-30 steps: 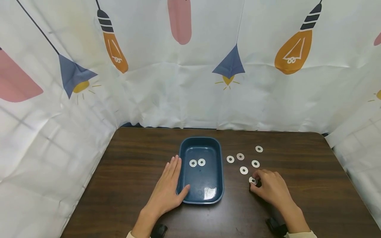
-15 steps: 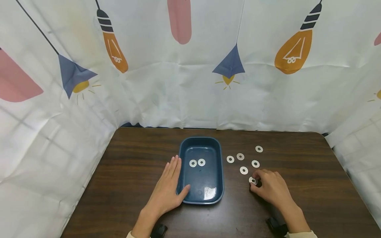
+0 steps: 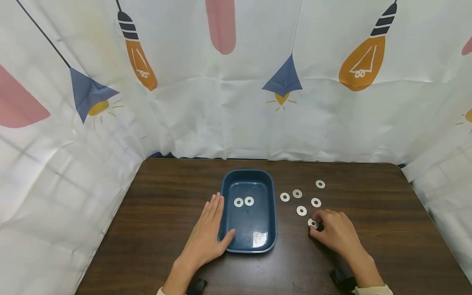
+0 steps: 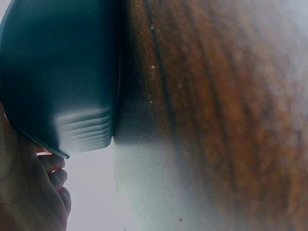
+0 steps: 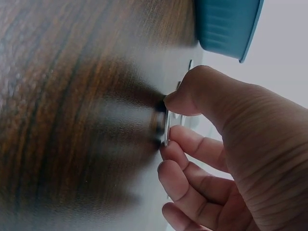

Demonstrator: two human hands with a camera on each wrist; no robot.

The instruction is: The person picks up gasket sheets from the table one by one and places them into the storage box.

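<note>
A flat pale washer (image 3: 312,223) is between the thumb and fingertips of my right hand (image 3: 337,231), which pinches its edges. In the right wrist view this washer (image 5: 167,129) shows edge-on, close to the table surface. My left hand (image 3: 206,233) lies with straight fingers along the left rim of a blue tray (image 3: 258,241), thumb over the edge. Two washers (image 3: 238,202) lie side by side inside the tray. The left wrist view shows the tray's outer wall (image 4: 57,82) and part of that hand (image 4: 33,187).
Several more washers (image 3: 301,211) lie scattered on the brown wooden table (image 3: 162,196), right of the tray. Behind the table hangs a white curtain (image 3: 191,123) printed with lamps and bulbs. Black wrist straps (image 3: 343,280) sit at both wrists.
The view has shifted very slightly. Both hands, the tray and the washers keep their places.
</note>
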